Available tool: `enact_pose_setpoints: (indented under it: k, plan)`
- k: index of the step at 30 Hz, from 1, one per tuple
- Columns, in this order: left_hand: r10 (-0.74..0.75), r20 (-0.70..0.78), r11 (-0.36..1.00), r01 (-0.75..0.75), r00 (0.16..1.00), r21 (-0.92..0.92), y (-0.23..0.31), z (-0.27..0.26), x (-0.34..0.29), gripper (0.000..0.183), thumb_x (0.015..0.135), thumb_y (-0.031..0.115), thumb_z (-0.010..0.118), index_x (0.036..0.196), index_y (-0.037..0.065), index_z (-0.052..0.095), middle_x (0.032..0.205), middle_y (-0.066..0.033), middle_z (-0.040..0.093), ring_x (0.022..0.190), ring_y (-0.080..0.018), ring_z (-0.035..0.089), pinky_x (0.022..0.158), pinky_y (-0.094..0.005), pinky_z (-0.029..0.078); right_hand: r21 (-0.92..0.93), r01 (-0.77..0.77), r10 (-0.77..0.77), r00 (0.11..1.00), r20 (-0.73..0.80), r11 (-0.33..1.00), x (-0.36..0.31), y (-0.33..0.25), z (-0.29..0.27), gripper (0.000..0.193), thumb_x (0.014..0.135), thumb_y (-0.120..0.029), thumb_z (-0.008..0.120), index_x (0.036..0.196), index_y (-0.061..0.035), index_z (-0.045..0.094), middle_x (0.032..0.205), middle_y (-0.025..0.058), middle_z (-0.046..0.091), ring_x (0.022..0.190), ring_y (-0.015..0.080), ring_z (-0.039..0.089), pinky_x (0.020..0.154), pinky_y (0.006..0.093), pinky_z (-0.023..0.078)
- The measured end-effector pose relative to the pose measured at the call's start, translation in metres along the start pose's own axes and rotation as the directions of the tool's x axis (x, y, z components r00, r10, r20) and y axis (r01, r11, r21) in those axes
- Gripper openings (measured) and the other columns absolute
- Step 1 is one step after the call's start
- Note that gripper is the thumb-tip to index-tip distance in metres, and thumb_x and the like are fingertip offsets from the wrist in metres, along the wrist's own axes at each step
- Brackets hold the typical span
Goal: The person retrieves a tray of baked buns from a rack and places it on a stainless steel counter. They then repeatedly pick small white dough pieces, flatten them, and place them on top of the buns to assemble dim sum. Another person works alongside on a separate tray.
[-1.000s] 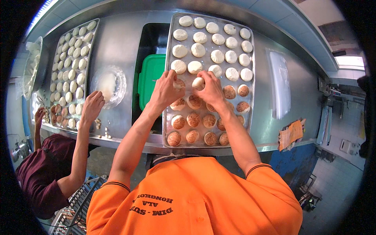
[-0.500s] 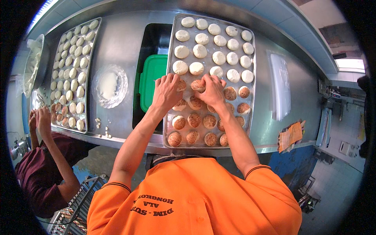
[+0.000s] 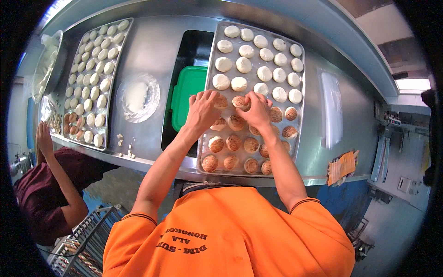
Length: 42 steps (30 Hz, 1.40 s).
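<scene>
A metal tray (image 3: 302, 74) in front of me holds rows of round buns. Plain white buns (image 3: 264, 74) fill its far rows, and brown-topped buns (image 3: 233, 142) fill the near ones. My left hand (image 3: 201, 113) is closed around the right-facing bun (image 3: 221, 102) at the tray's left side, its fingers curled on the bun's edge. Beside it, my right hand (image 3: 256, 112) grips another brown-topped bun (image 3: 240, 102) between thumb and fingers. Both buns sit at the border of the white rows; whether they are lifted off the tray I cannot tell.
A green lid (image 3: 188, 94) on a black bin lies left of my tray. Further left are a plastic-covered bowl of white stuff (image 3: 137, 98), small dough bits (image 3: 130, 151) and a second bun tray (image 3: 108, 97). A co-worker's hands (image 3: 44, 138) are there. An orange cloth (image 3: 342, 168) lies right.
The whole view has shifted, so trays and bench appear further right. My hands stay on the same two buns. The co-worker's hands have come lower, near their tray's corner.
</scene>
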<state>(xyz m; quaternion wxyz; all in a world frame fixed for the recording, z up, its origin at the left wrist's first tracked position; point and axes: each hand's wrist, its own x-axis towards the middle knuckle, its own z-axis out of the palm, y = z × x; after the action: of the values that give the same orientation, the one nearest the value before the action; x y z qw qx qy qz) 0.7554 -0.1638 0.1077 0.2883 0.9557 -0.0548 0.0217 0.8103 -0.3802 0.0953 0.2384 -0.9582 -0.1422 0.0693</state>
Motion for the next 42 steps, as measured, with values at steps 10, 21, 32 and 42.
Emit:
enact_pose_setpoints:
  k: [10,21,32,42]
  plan:
    - [-0.272,-0.393,0.947,0.172,0.879,-0.269,-0.007,-0.027,-0.124,0.03,0.085,0.016,0.076,0.11,0.006,0.064,0.112,-0.0112,0.068,0.108,-0.0294,0.064,0.094,-0.0414,0.045,0.282,0.338,-0.327,0.941,-0.085,0.898,-0.039,-0.071,-0.02,0.02,0.081,-0.018,0.075,0.093,-0.0055,0.065,0.096,0.0108,0.068,0.095,0.0309,0.062,0.087,0.0433,0.048]
    - [-0.638,-0.527,0.746,0.621,0.561,-0.242,-0.139,-0.063,-0.242,0.028,0.083,0.011,0.075,0.109,0.005,0.068,0.102,-0.0115,0.068,0.097,-0.0293,0.065,0.086,-0.0427,0.048,0.416,0.571,-0.695,0.668,0.266,0.708,-0.057,-0.226,0.138,0.014,0.087,-0.009,0.068,0.097,-0.0015,0.073,0.093,0.0178,0.066,0.092,0.0371,0.063,0.086,0.0455,0.051]
    - [-0.69,-0.448,0.723,0.57,0.569,-0.39,-0.136,-0.069,-0.227,0.025,0.083,0.01,0.075,0.107,0.006,0.073,0.098,-0.0117,0.07,0.09,-0.0275,0.067,0.083,-0.0397,0.05,0.213,0.606,-0.642,0.723,0.254,0.766,-0.008,-0.282,0.188,0.015,0.086,-0.011,0.07,0.097,-0.0025,0.074,0.099,0.018,0.065,0.099,0.0367,0.061,0.091,0.0448,0.051]
    - [-0.867,-0.19,0.311,0.202,0.461,-0.929,-0.116,-0.076,-0.263,0.022,0.092,0.001,0.071,0.114,0.0,0.07,0.094,-0.0029,0.071,0.083,-0.0089,0.067,0.067,-0.0227,0.053,0.581,0.239,-0.535,0.735,0.416,0.779,-0.015,-0.283,0.159,0.016,0.085,-0.01,0.075,0.098,-0.001,0.072,0.086,0.0134,0.072,0.08,0.0217,0.07,0.075,0.0333,0.057]
